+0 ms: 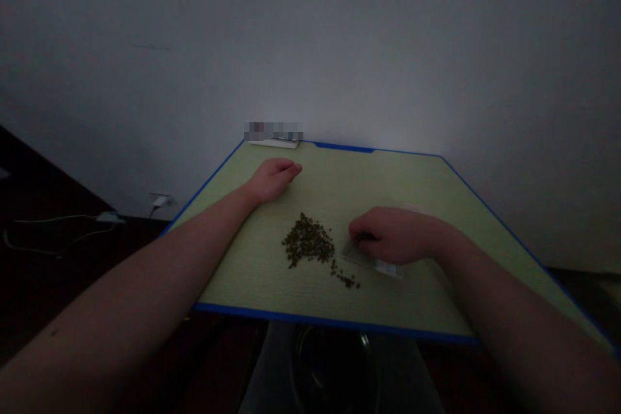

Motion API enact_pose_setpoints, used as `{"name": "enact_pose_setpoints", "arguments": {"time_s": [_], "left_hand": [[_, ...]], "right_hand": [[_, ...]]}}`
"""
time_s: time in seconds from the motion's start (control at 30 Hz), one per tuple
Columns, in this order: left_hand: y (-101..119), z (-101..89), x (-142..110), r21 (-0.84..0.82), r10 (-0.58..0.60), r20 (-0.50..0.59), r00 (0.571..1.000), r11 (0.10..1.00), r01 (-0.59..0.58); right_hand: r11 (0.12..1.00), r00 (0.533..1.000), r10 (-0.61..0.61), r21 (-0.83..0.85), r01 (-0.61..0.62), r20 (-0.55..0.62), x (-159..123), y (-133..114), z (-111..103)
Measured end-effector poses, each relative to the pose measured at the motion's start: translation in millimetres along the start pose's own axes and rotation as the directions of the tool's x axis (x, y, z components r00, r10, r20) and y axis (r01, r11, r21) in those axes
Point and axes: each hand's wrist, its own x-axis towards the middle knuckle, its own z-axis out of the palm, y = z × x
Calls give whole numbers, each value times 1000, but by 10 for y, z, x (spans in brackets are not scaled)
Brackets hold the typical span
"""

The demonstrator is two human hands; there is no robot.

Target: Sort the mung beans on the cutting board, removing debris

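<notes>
A loose pile of small brownish-green pellets or seeds (pixel 308 240) lies in the middle of the pale green tabletop (pixel 339 184), with a short trail of them toward the front right. Just right of the pile, my right hand (pixel 395 233) is closed, its fingers curled down on what looks like a clear plastic bag (pixel 388 269). Most of that bag is hidden under the hand. My left hand (pixel 275 179) rests farther back on the left, fingers curled and thumb against them; whatever is inside, if anything, does not show.
Blue edging (pixel 339 321) runs round the table. A flat white object (pixel 274 143), partly blurred out, sits at the back left corner by the grey wall (pixel 369 45). A dark round bowl-like thing (pixel 334 369) is below the front edge. Cables (pixel 63 218) lie at far left.
</notes>
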Motion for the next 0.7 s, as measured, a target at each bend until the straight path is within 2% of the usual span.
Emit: {"name": "enact_pose_setpoints", "arguments": {"time_s": [0.33, 0.57, 0.7], "left_hand": [[-11, -4, 10, 9, 15, -2, 1000, 1000, -15], [4, -5, -2, -4, 10, -3, 1000, 1000, -10], [15, -6, -11, -3, 8, -1, 1000, 1000, -8]], "right_hand": [[999, 1000, -26, 21, 26, -8, 7, 46, 1], [994, 998, -57, 97, 57, 3, -20, 76, -43], [979, 992, -115, 174, 106, 45, -36, 45, -53]]}}
